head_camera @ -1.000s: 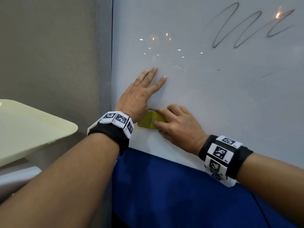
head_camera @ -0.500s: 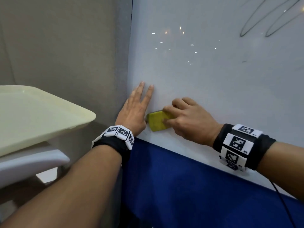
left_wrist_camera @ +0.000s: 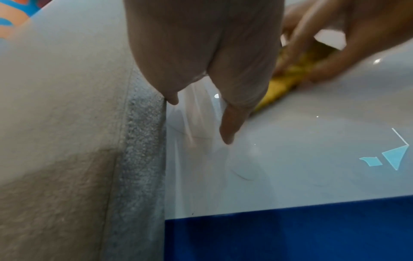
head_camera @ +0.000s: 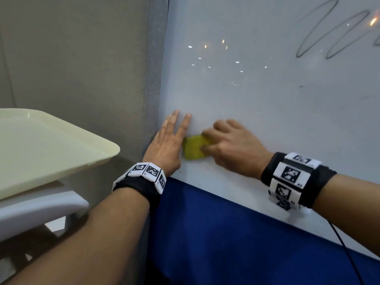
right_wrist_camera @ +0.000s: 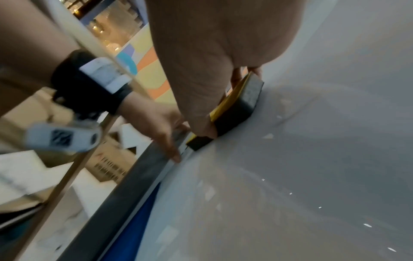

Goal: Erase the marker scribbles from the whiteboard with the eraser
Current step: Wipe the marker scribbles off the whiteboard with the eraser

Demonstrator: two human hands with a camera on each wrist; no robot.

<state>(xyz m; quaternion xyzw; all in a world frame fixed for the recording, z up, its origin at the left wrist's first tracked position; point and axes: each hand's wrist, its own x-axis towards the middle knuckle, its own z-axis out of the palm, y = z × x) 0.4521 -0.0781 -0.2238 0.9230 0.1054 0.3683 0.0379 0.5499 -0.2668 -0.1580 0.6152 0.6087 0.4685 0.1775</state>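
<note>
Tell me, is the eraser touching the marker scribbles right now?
No, the eraser sits low by the left edge, far from the scribbles.

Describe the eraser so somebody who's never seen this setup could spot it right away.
Find the whiteboard and go to its lower left corner, where two hands meet. The eraser is the small block against the board between the flat left hand and the right hand gripping it. Nothing else here is yellow; the right wrist view shows its dark pad underneath.

A cream plastic tray (head_camera: 51,145) sits on a white stand (head_camera: 39,208) off to the left, well apart from the board. Behind it runs a beige wall (head_camera: 78,58). A blue panel (head_camera: 226,243) spans below the board's lower edge.
</note>
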